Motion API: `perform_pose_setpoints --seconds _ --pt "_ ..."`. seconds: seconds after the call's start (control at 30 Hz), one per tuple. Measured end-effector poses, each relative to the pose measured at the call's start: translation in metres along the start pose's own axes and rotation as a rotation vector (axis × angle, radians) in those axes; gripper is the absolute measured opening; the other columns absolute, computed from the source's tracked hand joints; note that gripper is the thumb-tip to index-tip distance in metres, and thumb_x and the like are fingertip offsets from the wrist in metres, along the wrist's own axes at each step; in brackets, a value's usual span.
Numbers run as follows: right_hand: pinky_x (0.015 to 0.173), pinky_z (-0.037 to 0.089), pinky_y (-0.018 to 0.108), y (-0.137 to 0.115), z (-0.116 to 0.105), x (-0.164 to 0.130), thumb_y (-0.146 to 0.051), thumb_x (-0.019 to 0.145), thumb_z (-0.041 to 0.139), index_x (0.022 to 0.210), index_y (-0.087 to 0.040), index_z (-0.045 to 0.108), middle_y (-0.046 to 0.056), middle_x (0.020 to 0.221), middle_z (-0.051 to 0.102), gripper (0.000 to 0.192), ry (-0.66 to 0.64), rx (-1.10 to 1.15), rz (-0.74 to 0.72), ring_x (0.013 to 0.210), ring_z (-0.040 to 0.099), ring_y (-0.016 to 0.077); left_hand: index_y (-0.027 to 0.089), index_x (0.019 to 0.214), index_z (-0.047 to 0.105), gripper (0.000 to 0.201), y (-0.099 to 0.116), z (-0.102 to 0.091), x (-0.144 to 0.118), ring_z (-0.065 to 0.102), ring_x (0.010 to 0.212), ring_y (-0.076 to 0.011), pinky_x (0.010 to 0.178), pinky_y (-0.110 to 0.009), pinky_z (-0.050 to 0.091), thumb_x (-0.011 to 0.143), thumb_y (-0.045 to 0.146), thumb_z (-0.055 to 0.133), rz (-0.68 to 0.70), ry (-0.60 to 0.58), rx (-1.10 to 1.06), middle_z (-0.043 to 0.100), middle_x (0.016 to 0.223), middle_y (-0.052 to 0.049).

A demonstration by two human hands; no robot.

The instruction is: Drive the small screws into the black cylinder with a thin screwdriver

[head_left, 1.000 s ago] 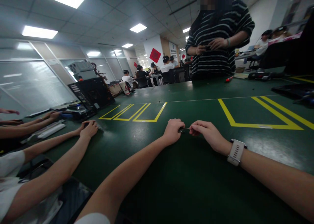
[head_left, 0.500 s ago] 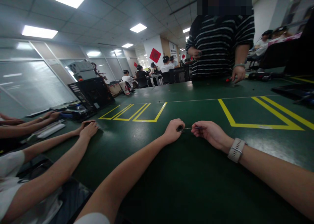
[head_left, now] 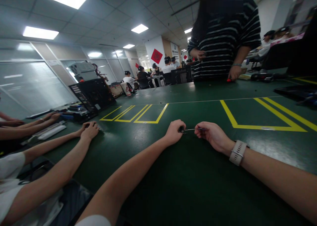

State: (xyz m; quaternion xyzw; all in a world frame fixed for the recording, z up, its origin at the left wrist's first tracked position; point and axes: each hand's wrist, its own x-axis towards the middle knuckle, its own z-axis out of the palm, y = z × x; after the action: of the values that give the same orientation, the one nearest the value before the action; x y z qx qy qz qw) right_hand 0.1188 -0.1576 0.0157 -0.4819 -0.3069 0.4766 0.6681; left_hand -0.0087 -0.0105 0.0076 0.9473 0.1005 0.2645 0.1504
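My left hand point(head_left: 174, 132) rests on the green table point(head_left: 173, 193), fingers closed around the dark handle end of a small screwdriver point(head_left: 188, 130). My right hand point(head_left: 211, 134), a pale watch on its wrist, pinches the thin metal shaft at the other end. The tool lies level between the two hands, just above the table top. Its tip is hidden in my right fingers.
A person in a striped shirt point(head_left: 223, 38) stands across the table, one hand on a red item point(head_left: 229, 80). Other people's arms point(head_left: 56, 146) lie on the table at left. A black computer case point(head_left: 91, 95) stands at back left. Yellow tape boxes point(head_left: 138, 113) mark the table.
My hands have drawn apart, so the thin shaft now shows between them. The standing person has lowered one hand to the table by the red item.
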Motion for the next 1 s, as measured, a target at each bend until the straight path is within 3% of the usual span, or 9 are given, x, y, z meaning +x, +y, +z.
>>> perform_pose_setpoints --seconds 0.43,0.63,0.73,0.87,1.0 --pt "0.058 0.040 0.031 0.002 0.000 0.000 -0.031 0.072 0.057 0.063 -0.018 0.060 0.002 0.063 0.057 0.016 0.100 -0.007 -0.100 0.059 0.051 0.0151 0.015 0.071 0.055 0.016 -0.003 0.002 0.000 0.050 0.071 -0.0130 0.067 -0.026 0.041 0.065 0.002 0.049 -0.118 0.039 0.001 0.053 0.074 0.000" --pt "0.065 0.044 0.032 0.009 -0.006 0.006 -0.031 0.068 0.066 0.075 -0.021 0.061 0.003 0.078 0.058 0.013 0.227 -0.061 -0.198 0.072 0.053 0.0170 0.016 0.078 0.054 0.017 -0.006 0.001 -0.003 0.052 0.077 -0.0146 0.071 -0.028 0.043 0.064 0.007 0.056 -0.170 0.081 -0.038 0.054 0.081 -0.001" --pt "0.069 0.045 0.034 0.009 -0.005 0.005 -0.030 0.069 0.066 0.083 -0.022 0.061 0.003 0.086 0.058 0.017 0.248 -0.154 -0.181 0.078 0.054 0.0185 0.016 0.081 0.055 0.016 -0.008 -0.007 -0.006 0.051 0.082 -0.0159 0.077 -0.030 0.042 0.067 0.015 0.062 -0.099 0.049 -0.050 0.055 0.084 -0.002" --pt "0.071 0.045 0.035 0.005 0.002 0.001 -0.034 0.080 0.054 0.094 -0.021 0.060 0.006 0.089 0.061 0.020 0.203 -0.254 -0.151 0.083 0.057 0.0202 0.016 0.089 0.053 0.031 -0.011 -0.018 -0.007 0.050 0.085 -0.0163 0.078 -0.029 0.041 0.069 0.036 0.067 -0.061 -0.014 -0.121 0.053 0.090 -0.004" --pt "0.071 0.045 0.036 0.002 0.007 -0.002 -0.031 0.078 0.055 0.089 -0.019 0.061 0.007 0.090 0.061 0.017 0.189 -0.415 -0.173 0.084 0.057 0.0211 0.015 0.079 0.050 0.038 -0.013 -0.017 -0.006 0.046 0.079 -0.0152 0.072 -0.027 0.040 0.066 0.047 0.066 -0.025 -0.161 -0.090 0.049 0.084 -0.003"
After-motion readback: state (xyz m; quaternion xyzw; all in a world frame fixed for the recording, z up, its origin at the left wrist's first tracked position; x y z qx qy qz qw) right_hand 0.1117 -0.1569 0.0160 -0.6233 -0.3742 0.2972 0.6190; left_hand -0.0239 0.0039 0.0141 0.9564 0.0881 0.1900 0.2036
